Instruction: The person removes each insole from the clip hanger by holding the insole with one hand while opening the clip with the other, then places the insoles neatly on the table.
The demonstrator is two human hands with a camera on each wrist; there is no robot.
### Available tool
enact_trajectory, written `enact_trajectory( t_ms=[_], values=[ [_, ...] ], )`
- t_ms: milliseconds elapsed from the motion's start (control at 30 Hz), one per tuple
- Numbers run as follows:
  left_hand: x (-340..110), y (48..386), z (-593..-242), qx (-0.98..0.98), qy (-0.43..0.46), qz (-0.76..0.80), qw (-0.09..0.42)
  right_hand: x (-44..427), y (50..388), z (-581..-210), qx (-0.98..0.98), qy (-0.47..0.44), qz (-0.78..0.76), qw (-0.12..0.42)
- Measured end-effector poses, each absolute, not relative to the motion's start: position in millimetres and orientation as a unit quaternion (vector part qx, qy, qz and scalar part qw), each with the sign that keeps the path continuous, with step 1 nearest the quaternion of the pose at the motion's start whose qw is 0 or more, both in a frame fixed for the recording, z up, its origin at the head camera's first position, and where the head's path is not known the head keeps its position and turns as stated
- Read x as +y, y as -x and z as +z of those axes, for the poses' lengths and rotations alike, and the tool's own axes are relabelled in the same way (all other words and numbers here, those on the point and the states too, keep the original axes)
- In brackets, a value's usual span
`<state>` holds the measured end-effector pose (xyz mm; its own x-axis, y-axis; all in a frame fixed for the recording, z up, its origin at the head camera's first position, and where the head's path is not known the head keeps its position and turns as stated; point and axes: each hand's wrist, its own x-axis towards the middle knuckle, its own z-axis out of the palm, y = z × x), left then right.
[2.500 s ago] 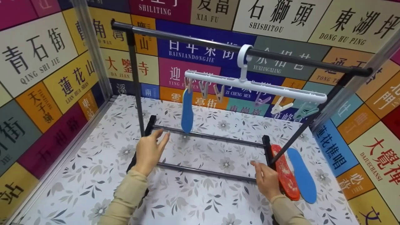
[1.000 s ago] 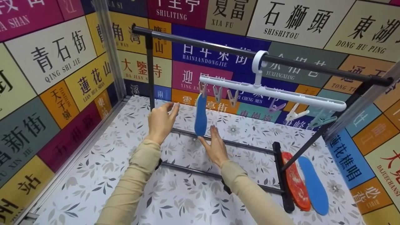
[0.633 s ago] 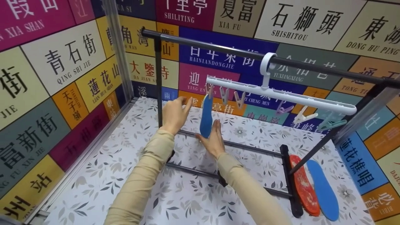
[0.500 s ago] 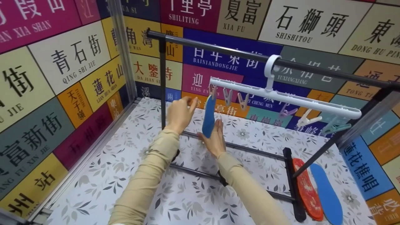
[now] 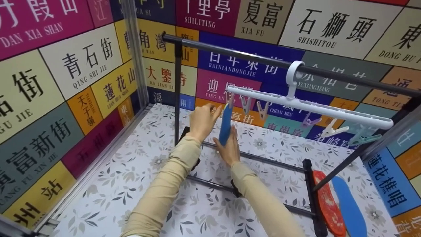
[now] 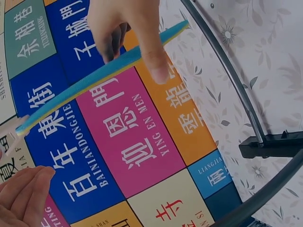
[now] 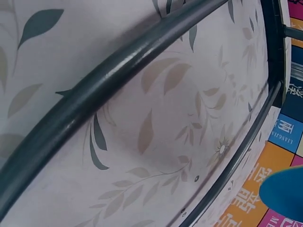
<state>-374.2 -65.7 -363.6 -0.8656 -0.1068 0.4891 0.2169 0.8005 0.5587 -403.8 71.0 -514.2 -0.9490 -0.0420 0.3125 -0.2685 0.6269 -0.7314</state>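
Observation:
A blue shoe insole [image 5: 225,125] hangs lengthwise from a clothes peg [image 5: 231,99] at the left end of the white clip hanger [image 5: 315,107]. My right hand [image 5: 230,148] holds its lower end, thumb on one face and fingers on the other, as the left wrist view shows. The insole stands nearly edge-on there. My left hand [image 5: 203,121] is raised beside the insole's upper end, fingers loosely bent, apart from it; its fingertips [image 6: 45,175] are near the peg. In the right wrist view only a rounded end of the insole [image 7: 286,194] shows.
The hanger hooks over the top bar of a black rack [image 5: 250,56], with several other pegs [image 5: 261,109] along it. Outside the rack's right foot [image 5: 312,194] lie a red patterned insole [image 5: 329,204] and another blue insole [image 5: 350,207]. Printed wall panels stand behind.
My right hand has come from the rack's right side to the hanging insole and taken its lower end. The left hand has risen towards the peg. The insole has turned more edge-on.

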Motion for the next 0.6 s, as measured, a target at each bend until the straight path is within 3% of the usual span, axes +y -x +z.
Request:
enact_trajectory(
  t_ms=[267, 600],
  values=[
    [-47.6, 375.9, -363.3, -0.918, 0.039, -0.3, 0.256, 85.7, 404.0, -526.0, -0.915, -0.113, 0.338, 0.191],
    [-33.7, 376.7, -363.2, -0.912, 0.02, -0.307, 0.272, 86.2, 377.2, -536.4, -0.917, -0.166, 0.311, 0.187]
  ],
)
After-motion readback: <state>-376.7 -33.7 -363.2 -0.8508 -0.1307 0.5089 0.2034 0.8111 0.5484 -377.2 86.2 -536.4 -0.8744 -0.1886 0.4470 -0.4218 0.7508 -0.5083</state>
